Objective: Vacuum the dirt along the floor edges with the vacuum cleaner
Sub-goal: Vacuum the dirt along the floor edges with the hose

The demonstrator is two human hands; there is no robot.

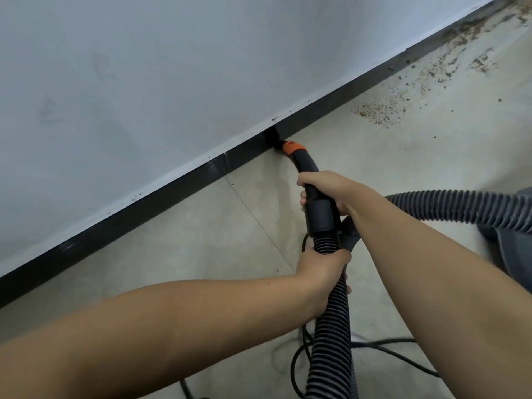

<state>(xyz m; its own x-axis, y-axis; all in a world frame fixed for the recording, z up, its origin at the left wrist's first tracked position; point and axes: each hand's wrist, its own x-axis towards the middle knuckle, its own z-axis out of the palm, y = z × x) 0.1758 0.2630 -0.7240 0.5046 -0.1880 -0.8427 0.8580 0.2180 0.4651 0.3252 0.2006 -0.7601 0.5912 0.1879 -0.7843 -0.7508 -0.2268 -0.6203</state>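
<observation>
While hands grip hose (331,326) (no legible writing), nozzle (272,137) meets skirting (172,188).

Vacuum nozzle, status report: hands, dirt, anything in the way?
Right hand grips wand, left hand grips hose. Nozzle at black skirting. Dirt remains along edge, upper right. Cord loops on floor near hose.

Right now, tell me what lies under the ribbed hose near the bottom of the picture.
A thin black cable loops on the tiled floor beneath the ribbed hose. Where the cable passes behind the hose is covered.
</observation>
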